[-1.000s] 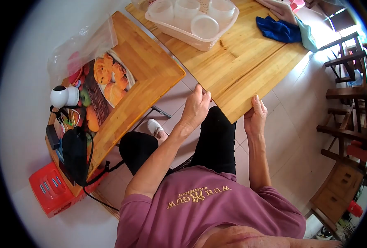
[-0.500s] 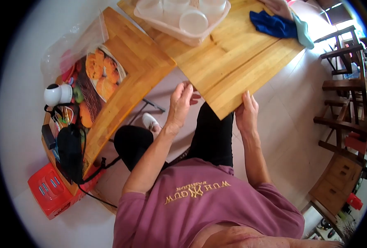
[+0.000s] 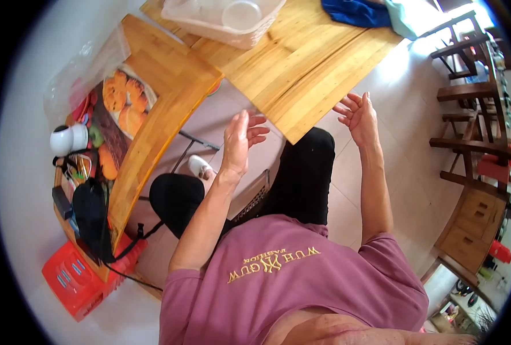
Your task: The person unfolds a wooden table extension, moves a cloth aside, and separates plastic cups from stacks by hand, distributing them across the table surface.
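Note:
Both of my hands are beside the near corner of a wooden table [image 3: 301, 75]. My left hand [image 3: 241, 144] is raised to the left of that corner, palm turned inward, fingers apart and holding nothing. My right hand [image 3: 360, 118] is just past the table's right edge, palm up with the fingers spread and nothing in them. A pale plastic basket [image 3: 232, 35] with a clear round container [image 3: 241, 14] inside it stands farther back on the table. Blue cloth [image 3: 356, 11] and light green cloth [image 3: 402, 20] lie at the far right edge.
At left, a second wooden table [image 3: 169, 98] carries a printed mat [image 3: 123, 103], a white camera-like device [image 3: 67, 140] and a black bag [image 3: 91, 210]. A red plastic crate [image 3: 74, 282] stands below it. Dark wooden chairs [image 3: 474, 92] and a drawer cabinet [image 3: 468, 230] line the right side.
My right hand has come off the table edge and moved right, its fingers opening. My left hand has shifted slightly left and its fingers are spread wider. The view has shifted too.

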